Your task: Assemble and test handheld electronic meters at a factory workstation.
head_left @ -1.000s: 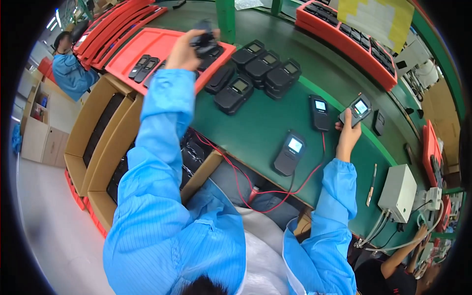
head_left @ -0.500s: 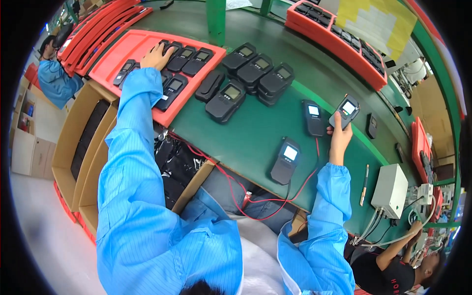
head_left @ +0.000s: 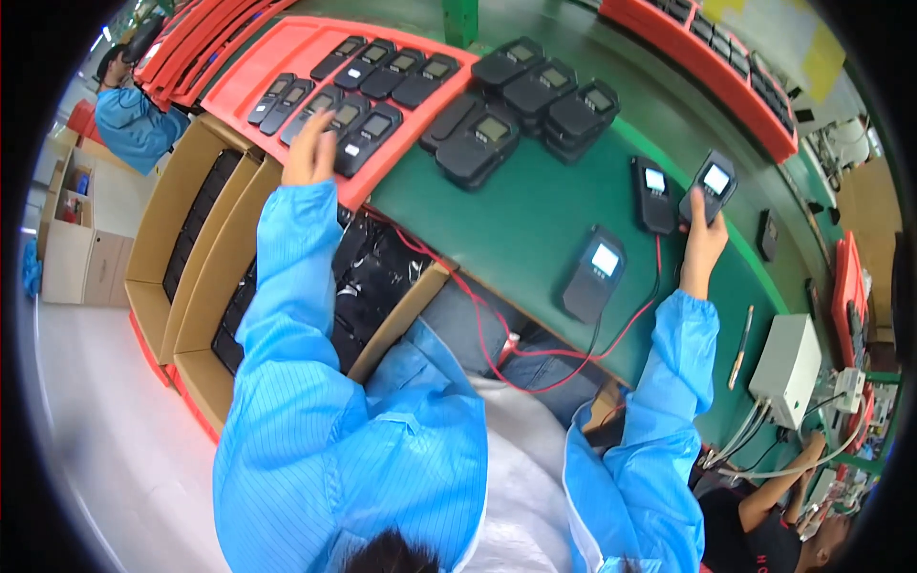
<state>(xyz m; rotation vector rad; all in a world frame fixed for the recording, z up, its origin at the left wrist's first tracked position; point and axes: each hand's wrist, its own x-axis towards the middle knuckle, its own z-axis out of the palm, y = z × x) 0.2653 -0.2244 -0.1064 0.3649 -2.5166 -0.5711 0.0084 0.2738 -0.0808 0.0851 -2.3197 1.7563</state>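
Head view: the left hand [head_left: 310, 155], loosely spread, is drawing back over white-labelled handsets [head_left: 369, 139]; the right hand [head_left: 704, 244] is pinching a lit handset [head_left: 713, 180].

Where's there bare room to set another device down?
Bare green tabletop lies between the stacked black devices and the cabled lit device closest to the person. The red tray is bare at upper left. Crowded: those stacks and the tray's right side.
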